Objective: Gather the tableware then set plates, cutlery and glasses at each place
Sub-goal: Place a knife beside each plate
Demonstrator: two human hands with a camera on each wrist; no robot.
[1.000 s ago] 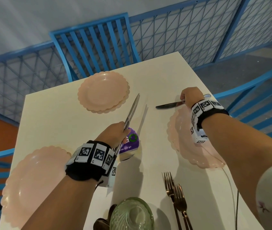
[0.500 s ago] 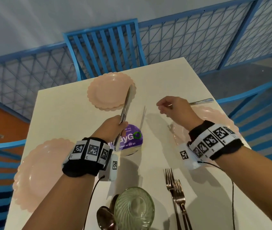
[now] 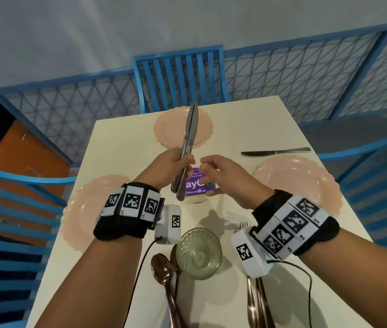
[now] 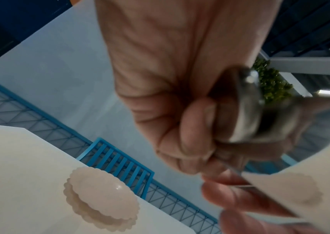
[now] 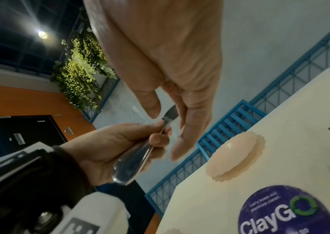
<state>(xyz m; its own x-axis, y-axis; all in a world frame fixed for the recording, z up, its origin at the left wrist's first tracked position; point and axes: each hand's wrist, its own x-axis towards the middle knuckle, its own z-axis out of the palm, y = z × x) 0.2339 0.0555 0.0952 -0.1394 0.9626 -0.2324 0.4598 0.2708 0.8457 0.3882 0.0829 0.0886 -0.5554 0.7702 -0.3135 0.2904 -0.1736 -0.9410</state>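
Note:
My left hand grips a bundle of steel knives by their handles, blades pointing up and away over the table middle. The left wrist view shows my fingers curled round the handle ends. My right hand hovers just right of that bundle, fingers spread and empty; its thumb and fingers flank the blade without closing. One knife lies on the table beyond the right pink plate. Two stacked pink plates sit at the far end and one pink plate at the left.
A ribbed green glass stands near me, with copper spoons to its left and copper forks to its right. A purple sticker marks the white table. Blue chairs and railing surround it.
My right hand left a knife on the table beside the right plate and swung left to the bundle. My left hand lifted the knives a little and turned them more upright.

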